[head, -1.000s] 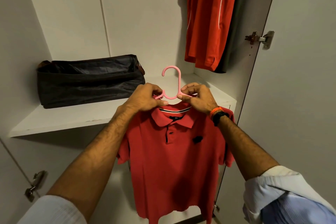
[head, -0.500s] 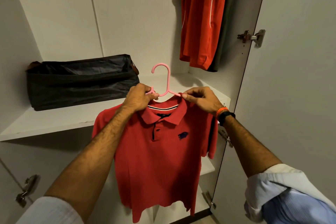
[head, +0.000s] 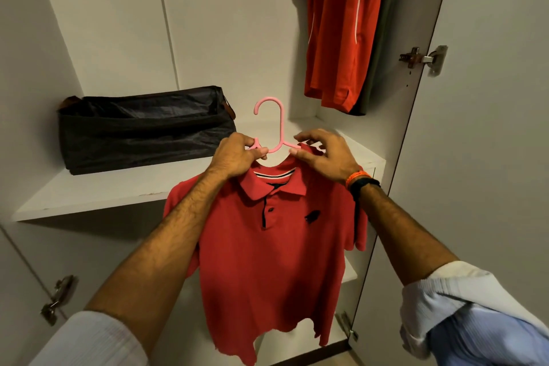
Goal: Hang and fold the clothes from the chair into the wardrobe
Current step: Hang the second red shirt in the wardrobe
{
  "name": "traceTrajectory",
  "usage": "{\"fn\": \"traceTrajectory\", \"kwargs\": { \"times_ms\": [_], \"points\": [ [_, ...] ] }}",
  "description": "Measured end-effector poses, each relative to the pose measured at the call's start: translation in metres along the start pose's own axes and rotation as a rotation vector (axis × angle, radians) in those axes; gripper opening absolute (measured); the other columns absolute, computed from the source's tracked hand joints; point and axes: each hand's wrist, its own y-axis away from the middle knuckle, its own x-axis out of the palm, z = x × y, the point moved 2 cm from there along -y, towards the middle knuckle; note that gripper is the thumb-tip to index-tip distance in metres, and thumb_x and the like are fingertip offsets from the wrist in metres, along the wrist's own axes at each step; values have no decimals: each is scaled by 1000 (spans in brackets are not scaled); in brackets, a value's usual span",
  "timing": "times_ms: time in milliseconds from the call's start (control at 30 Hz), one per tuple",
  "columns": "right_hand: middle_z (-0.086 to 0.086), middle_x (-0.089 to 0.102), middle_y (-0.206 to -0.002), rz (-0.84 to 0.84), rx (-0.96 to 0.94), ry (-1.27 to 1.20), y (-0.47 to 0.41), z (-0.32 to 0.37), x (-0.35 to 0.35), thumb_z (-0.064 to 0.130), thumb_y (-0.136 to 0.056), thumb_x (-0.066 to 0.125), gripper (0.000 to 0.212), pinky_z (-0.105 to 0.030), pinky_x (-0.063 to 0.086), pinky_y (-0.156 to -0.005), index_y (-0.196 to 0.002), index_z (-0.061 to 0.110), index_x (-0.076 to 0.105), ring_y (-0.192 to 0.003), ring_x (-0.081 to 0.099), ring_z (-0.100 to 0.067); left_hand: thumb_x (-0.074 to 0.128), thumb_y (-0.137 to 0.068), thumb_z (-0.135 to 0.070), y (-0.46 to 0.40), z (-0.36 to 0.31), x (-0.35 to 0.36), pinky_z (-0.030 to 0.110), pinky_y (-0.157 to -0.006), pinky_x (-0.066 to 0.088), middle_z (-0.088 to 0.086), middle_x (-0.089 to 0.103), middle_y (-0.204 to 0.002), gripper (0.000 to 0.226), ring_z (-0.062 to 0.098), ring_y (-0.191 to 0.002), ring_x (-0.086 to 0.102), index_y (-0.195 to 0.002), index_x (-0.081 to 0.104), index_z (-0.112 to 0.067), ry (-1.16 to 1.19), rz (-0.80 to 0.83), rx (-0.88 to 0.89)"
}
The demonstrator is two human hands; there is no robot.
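Red polo shirt [head: 276, 252] hangs on a pink hanger [head: 271, 131], held up in front of the open wardrobe, in front of the white shelf [head: 118, 187] edge, collar facing the camera, body hanging straight down past the shelf level. Left hand [head: 234, 157] grips the hanger's left arm next to the neck, fingers curled round the pink plastic and thumb pressed on it. Right hand [head: 323, 157] is at the hanger's right arm where it goes into the shirt shoulder; thumb tip touches the hanger/collar edge, the other fingers are spread and arched above it, loosely bent, not wrapped round anything, so no clear pinch visible. Hook of the hanger points up, open side to the left, not on any rail. Right wrist has an orange band [head: 355, 178] and a black band [head: 364, 186]; both sleeves rolled up. Black fabric bag [head: 142, 128] sits on the shelf at the left, behind and apart from the hands. Upper right inside the wardrobe: an orange-red shirt [head: 335, 30] with white stripes hangs with a dark garment [head: 377, 53] just beside it at its right. Open wardrobe door [head: 490, 128] at right with a metal hinge [head: 424, 58]; another hinge [head: 58, 297] low left.
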Motion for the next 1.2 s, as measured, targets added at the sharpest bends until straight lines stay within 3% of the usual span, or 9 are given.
{"fn": "traceTrajectory", "kwargs": {
  "times_ms": [167, 267, 367, 467, 600, 867, 1000, 1067, 1200],
  "points": [
    [5, 60, -65, 42, 15, 56, -6, 1, 9, 47, -87, 70, 31, -28, 38, -57, -84, 16, 73, -58, 49, -12, 70, -89, -34, 5, -6, 3, 26, -78, 42, 2, 73, -110, 19, 22, -102, 64, -94, 79, -18, 12, 31, 30],
    [5, 62, -64, -10, 67, 38, -6, -7, 9, 47, -86, 70, 27, -29, 41, -59, -82, 21, 73, -58, 50, -11, 67, -88, -49, 8, -3, -5, 26, -83, 48, -2, 74, -105, 33, 20, -99, 67, -102, 76, -20, 81, 38, 57],
    [5, 63, -67, -63, 131, 19, -2, -16, 5, 49, -85, 71, 22, -29, 41, -61, -78, 28, 71, -63, 52, -12, 62, -82, -57, 8, 14, -22, 38, -93, 53, -1, 75, -94, 38, 19, -95, 70, -91, 74, -22, 132, -14, 5],
    [7, 64, -68, -86, 164, -4, 2, -23, -1, 50, -84, 71, 23, -30, 41, -63, -78, 27, 72, -65, 53, -12, 68, -91, -32, 9, 36, -31, 26, -80, 49, 1, 74, -87, 18, 19, -87, 68, -87, 75, -15, -29, 15, -68],
    [9, 64, -67, -120, 186, -20, 3, -27, -7, 53, -82, 71, 25, -35, 45, -66, -79, 29, 74, -66, 55, -13, 63, -93, -41, 16, 58, -30, 27, -59, 38, 3, 53, -61, 46, 16, -61, 49, -60, 58, -9, -28, -16, -176],
    [5, 72, -75, -182, 217, -76, 8, -36, -20, 76, -65, 63, 35, -49, 56, -72, -78, 45, 72, -74, 66, -23, 73, -87, -30, 21, 80, -31, 35, -89, 52, 4, 74, -87, 16, 17, -84, 66, -79, 74, -16, 186, -53, -198],
    [3, 74, -78, -180, 213, -90, 10, -37, -25, 76, -65, 63, 45, -51, 56, -73, -79, 36, 76, -77, 67, -25, 76, -85, -28, 22, 83, -27, 30, -80, 50, -6, 67, -68, 20, 10, -69, 59, -66, 72, -22, 282, -188, -223],
    [2, 73, -75, -185, 200, -93, 11, -38, -29, 72, -68, 65, 44, -50, 56, -71, -79, 31, 77, -74, 66, -25, 74, -86, -29, 22, 86, -25, 27, -76, 47, -3, 64, -63, 28, 14, -69, 58, -61, 70, -18, 332, -311, -308],
    [5, 72, -72, -215, 205, -112, 12, -42, -36, 68, -70, 68, 39, -49, 55, -70, -78, 30, 77, -70, 64, -22, 72, -85, -31, 22, 91, -27, 33, -89, 52, 6, 75, -92, 18, 25, -95, 67, -84, 78, -14, 153, -394, -415]
  ]
}}
